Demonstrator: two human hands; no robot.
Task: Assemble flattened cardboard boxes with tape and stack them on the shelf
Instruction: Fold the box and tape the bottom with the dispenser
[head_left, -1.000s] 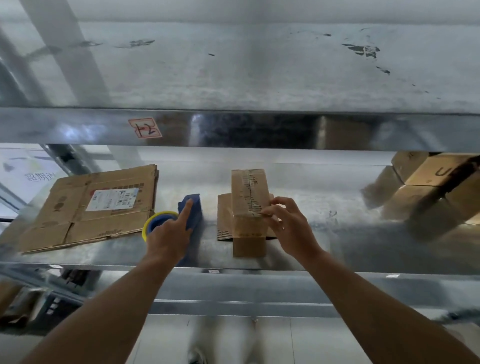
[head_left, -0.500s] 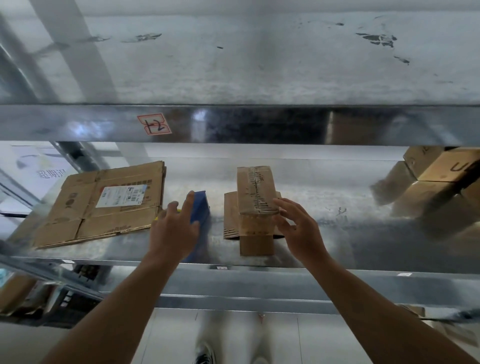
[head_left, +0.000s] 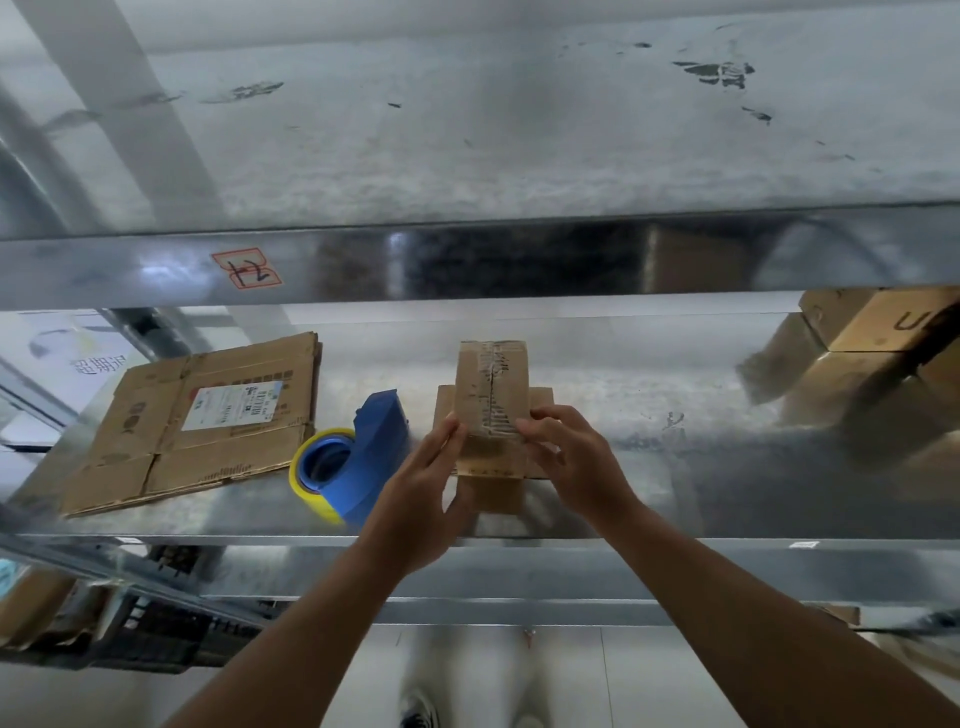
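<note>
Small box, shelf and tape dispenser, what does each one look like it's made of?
Small box: brown cardboard, apparently corrugated, matt, with glossy clear tape glinting along its top seam. Shelf: sheet metal, probably galvanised steel; mottled grey and shiny enough to show blurred reflections. Tape dispenser: likely moulded plastic; smooth, solid blue, with a soft sheen.
</note>
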